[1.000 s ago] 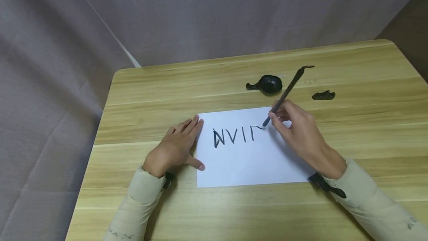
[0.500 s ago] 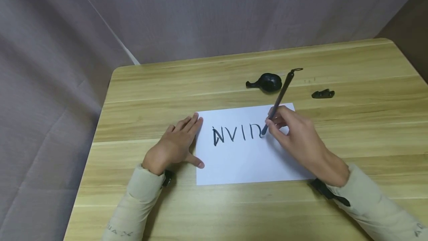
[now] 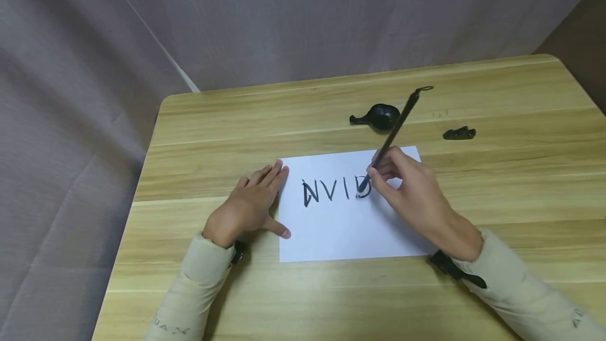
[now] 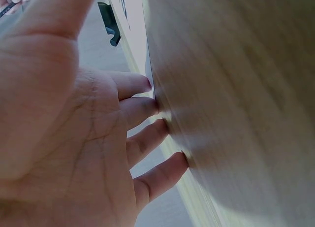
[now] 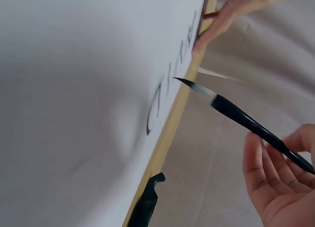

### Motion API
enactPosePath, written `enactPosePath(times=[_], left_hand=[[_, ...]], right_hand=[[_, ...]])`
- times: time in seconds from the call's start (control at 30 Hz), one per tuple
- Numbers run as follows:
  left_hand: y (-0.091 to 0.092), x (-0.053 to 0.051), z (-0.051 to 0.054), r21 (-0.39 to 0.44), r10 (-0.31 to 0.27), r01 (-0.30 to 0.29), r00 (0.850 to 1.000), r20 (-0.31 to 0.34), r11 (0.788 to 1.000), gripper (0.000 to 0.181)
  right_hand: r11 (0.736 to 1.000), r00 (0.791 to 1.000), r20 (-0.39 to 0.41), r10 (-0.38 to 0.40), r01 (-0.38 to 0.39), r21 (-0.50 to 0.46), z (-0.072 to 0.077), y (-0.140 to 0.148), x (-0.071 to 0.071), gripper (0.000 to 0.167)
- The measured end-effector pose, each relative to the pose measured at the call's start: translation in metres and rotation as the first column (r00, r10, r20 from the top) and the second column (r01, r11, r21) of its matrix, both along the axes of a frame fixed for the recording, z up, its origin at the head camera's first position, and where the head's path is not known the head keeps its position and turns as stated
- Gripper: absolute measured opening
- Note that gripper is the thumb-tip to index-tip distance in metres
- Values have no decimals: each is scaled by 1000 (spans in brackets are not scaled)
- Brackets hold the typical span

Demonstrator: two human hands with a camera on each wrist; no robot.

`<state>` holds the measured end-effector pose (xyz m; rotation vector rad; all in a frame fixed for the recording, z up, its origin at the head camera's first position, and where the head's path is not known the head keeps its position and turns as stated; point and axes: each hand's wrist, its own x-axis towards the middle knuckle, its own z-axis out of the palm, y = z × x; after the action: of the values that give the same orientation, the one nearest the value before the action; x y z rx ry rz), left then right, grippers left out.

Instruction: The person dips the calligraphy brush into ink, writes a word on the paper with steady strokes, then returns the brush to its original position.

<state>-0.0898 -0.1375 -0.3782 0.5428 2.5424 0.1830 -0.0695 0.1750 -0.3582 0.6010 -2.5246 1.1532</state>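
Note:
My right hand (image 3: 416, 193) pinches a dark-handled writing brush (image 3: 395, 130) between thumb and fingers, its handle leaning up and back. In the right wrist view, the brush (image 5: 241, 118) shows pale bristles with a black pointed tip. Its tip is by the lower part of a D on the white paper (image 3: 322, 236); contact is unclear. Black strokes there read NVID, the first letter thickest. My left hand (image 3: 248, 201) lies spread at the paper's left edge, thumb and fingertips over it. The left wrist view shows the left palm (image 4: 74, 123) with fingertips touching down.
Behind the paper sits a black gourd-shaped ink dish (image 3: 382, 118) with a short handle. A small dark brush rest (image 3: 459, 133) is to its right. The wooden table (image 3: 227, 125) backs onto a grey curtain (image 3: 303, 20).
My right hand has drawn the curved side of the D, bringing the brush down and then left towards the foot of its upright. My left hand has stayed in place.

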Motion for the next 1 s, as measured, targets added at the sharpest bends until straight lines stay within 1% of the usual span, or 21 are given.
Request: enactPosePath(times=[0.13, 0.27, 0.43, 0.53, 0.63, 0.8, 1.0], left_hand=[[0, 1, 0, -1, 4, -4, 1000, 3, 1000, 145], [-1, 0, 0, 0, 3, -3, 1000, 3, 1000, 145], [-2, -1, 0, 2, -5, 5, 1000, -5, 1000, 145], [-3, -1, -1, 2, -9, 9, 1000, -5, 1000, 145], [-4, -1, -2, 3, -13, 13, 1000, -4, 1000, 145], [-4, 0, -4, 1, -10, 10, 1000, 3, 1000, 145], [-5, 0, -7, 1, -6, 6, 1000, 11, 1000, 145]], right_hand=[[996, 999, -12, -37, 36, -77, 6, 4, -1, 21], [989, 996, -36, -76, 70, -132, 11, 9, -2, 26], [982, 993, -84, -82, 66, -178, 13, 14, -5, 30], [981, 989, -116, -89, 67, -184, 11, 17, -7, 32], [982, 982, -148, -115, 89, -167, 8, 19, -9, 30], [981, 973, -170, -153, 128, -145, 2, 22, -11, 24], [983, 971, -185, -152, 129, -131, -3, 24, -11, 24]])
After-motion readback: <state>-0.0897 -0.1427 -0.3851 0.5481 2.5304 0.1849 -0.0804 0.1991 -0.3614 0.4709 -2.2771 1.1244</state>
